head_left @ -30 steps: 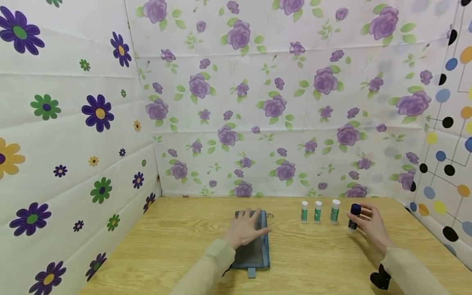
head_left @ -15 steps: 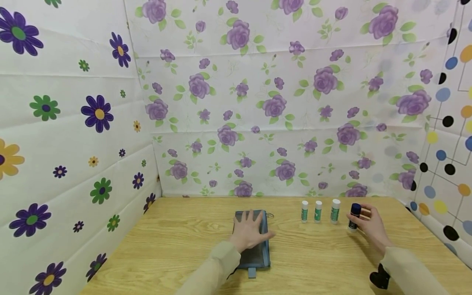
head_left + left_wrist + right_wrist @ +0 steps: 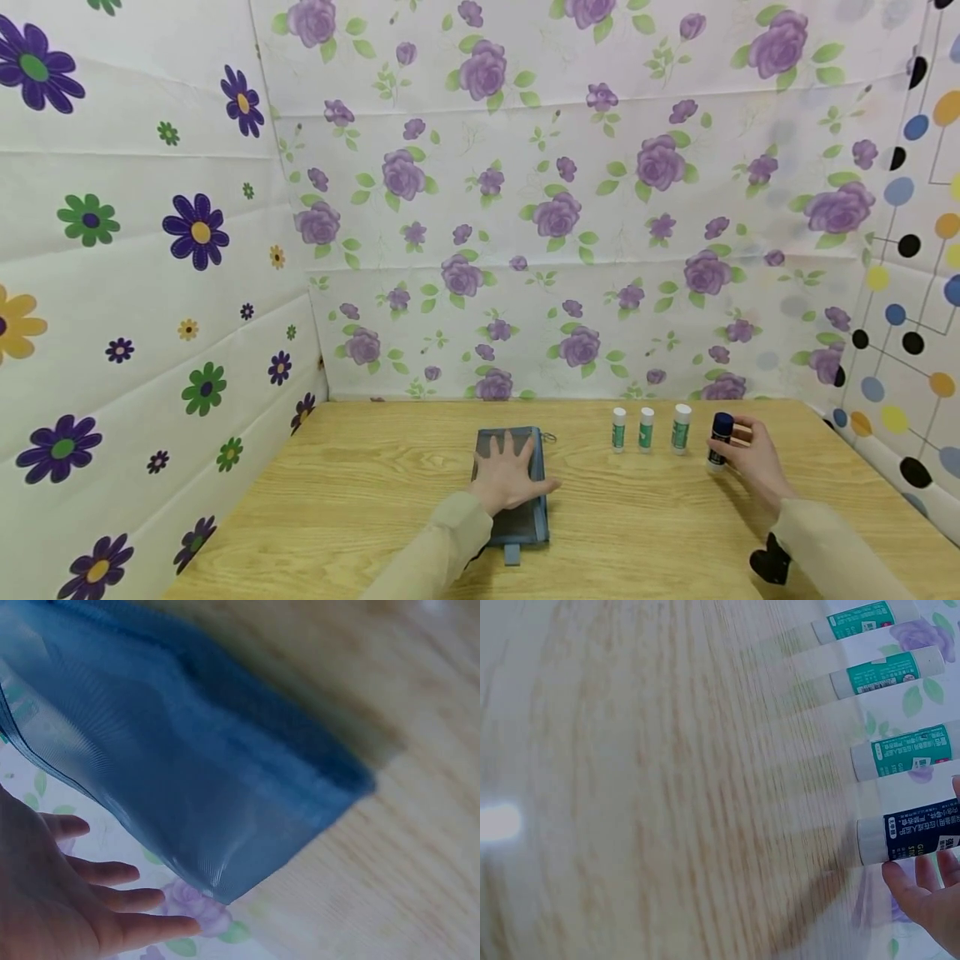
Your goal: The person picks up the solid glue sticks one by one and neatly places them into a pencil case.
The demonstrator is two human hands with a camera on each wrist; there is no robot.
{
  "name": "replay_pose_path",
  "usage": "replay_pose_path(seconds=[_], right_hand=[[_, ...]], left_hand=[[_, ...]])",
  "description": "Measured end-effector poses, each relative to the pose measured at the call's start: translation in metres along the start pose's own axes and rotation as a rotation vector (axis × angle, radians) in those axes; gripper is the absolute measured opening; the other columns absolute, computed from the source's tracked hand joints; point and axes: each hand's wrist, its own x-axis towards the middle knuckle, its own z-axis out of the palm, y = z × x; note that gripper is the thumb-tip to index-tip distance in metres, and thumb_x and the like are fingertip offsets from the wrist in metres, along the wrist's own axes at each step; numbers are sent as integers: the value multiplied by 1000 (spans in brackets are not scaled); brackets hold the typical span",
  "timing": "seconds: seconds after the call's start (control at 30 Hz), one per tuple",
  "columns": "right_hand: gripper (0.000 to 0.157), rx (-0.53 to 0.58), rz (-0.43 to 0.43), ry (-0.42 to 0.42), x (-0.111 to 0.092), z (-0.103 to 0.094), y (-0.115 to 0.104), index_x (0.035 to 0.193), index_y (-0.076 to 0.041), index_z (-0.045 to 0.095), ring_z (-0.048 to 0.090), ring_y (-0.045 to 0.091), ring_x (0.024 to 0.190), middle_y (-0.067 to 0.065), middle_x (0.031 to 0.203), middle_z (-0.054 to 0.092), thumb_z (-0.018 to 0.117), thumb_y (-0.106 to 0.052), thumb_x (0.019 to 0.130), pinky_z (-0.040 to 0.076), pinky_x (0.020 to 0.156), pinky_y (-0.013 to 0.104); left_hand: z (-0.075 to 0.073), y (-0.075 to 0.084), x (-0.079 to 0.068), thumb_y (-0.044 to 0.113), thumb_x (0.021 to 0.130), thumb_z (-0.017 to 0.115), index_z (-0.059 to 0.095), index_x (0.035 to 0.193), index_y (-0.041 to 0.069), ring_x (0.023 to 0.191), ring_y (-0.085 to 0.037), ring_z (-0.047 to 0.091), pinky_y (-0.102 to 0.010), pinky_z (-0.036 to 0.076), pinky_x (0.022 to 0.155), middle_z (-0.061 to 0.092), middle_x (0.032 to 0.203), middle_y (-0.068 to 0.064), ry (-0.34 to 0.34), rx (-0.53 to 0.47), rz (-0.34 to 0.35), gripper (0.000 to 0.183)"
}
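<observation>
A blue mesh zip pouch (image 3: pixel 519 528) lies on the table, its zip along the right side and a small tab at the near end. Over it my left hand (image 3: pixel 504 478) spreads its fingers wide, palm down, holding nothing. In the left wrist view, the straight fingers show beside the mesh (image 3: pixel 172 765). My right hand (image 3: pixel 757 462) pinches an upright glue stick (image 3: pixel 722 427) with a navy cap and dark label, thumb on its near side. The right wrist view shows that stick's white base (image 3: pixel 871 841) and fingertips at its side.
Left of the navy stick, three green-labelled glue sticks with white caps stand in a row: a larger one (image 3: pixel 680 433) and two smaller ones (image 3: pixel 646 433). A black object (image 3: pixel 770 562) sits by the right sleeve. Patterned cloth (image 3: pixel 525 208) encloses the wooden table (image 3: pixel 360 500).
My left hand has shifted slightly right and toward me over the pouch, its fingers spreading wider. The right hand stays at the navy-capped glue stick, nearly still.
</observation>
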Motion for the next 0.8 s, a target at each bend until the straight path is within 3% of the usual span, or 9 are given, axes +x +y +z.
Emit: replay_pose_path(seconds=[0.2, 0.4, 0.8], right_hand=[[75, -5, 9, 2, 1, 0, 0, 136, 11, 7, 31, 47, 113, 37, 127, 21, 57, -21, 89, 45, 77, 37], [70, -39, 25, 15, 2, 1, -1, 133, 15, 13, 35, 46, 111, 37, 125, 26, 54, -22, 91, 41, 81, 45], [65, -22, 37, 48, 4, -6, 2, 131, 15, 22, 41, 43, 107, 34, 122, 33, 57, -22, 90, 45, 77, 40]], left_hand=[[3, 0, 0, 65, 80, 45, 33, 141, 19, 122, -49, 22, -68, 24, 82, 25, 140, -24, -51, -85, -31, 77], [3, 0, 1, 61, 82, 45, 34, 141, 18, 123, -49, 21, -69, 24, 82, 24, 140, -23, -96, -132, -47, 74], [9, 1, -1, 49, 89, 42, 39, 138, 14, 122, -48, 25, -68, 24, 82, 30, 138, -22, -74, -160, -43, 61]])
